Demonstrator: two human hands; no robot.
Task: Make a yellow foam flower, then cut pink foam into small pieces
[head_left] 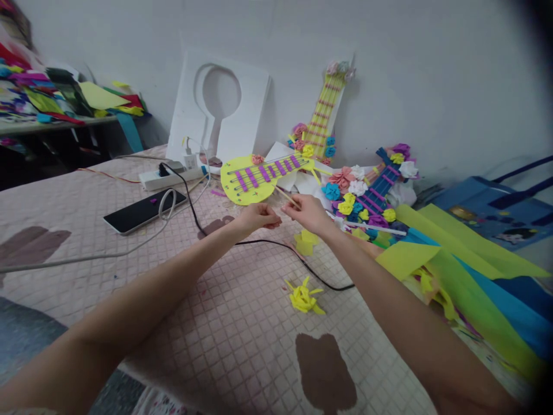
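Observation:
Both my arms reach forward over a pink quilted bed cover (242,323). My left hand (258,217) is closed in a pinch on something too small to make out. My right hand (307,212) is closed on a thin wooden stick (286,196) that points up-left toward a yellow foam guitar (259,176) with purple bars. The two hands almost touch, just in front of that guitar. A yellow paper flower (304,297) and a folded yellow scrap (306,241) lie on the cover below my hands.
A black cable (276,245) crosses the cover. A phone (144,211) and a white power strip (170,176) lie at left. More flower-decorated guitars (367,190), yellow and blue foam sheets (466,259), a blue bag (496,213) and a white foam cut-out (220,109) stand around.

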